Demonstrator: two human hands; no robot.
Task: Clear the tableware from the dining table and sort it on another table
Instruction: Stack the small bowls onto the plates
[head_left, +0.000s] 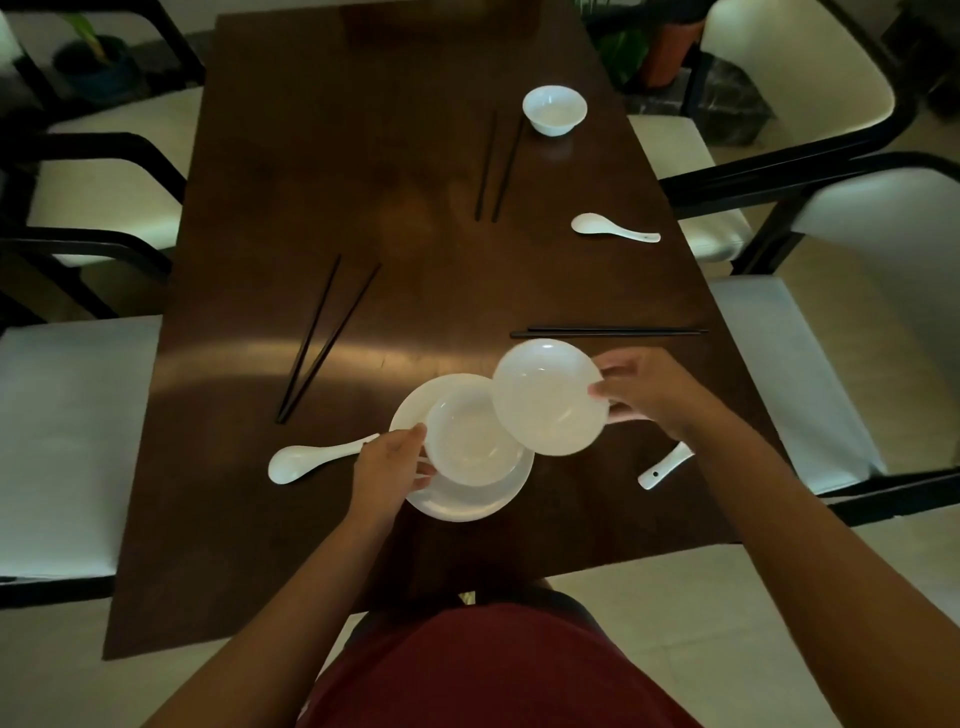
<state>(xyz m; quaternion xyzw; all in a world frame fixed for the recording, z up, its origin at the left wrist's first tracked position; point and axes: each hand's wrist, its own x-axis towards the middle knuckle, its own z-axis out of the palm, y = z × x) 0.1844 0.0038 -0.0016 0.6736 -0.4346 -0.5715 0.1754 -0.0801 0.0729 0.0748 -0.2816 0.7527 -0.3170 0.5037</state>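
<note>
Near the table's (249, 519) front edge, the left hand (384, 470) gripped a stacked bowl (470, 441) and plate (467, 501), fingers curled round their rims. The right hand (649, 389) pinched a tilted saucer (545, 397) overlapping the bowl's right rim.

White bowls (555, 110), spoons (613, 229); black chopsticks (608, 331); dark-brown table (322, 171).
</note>
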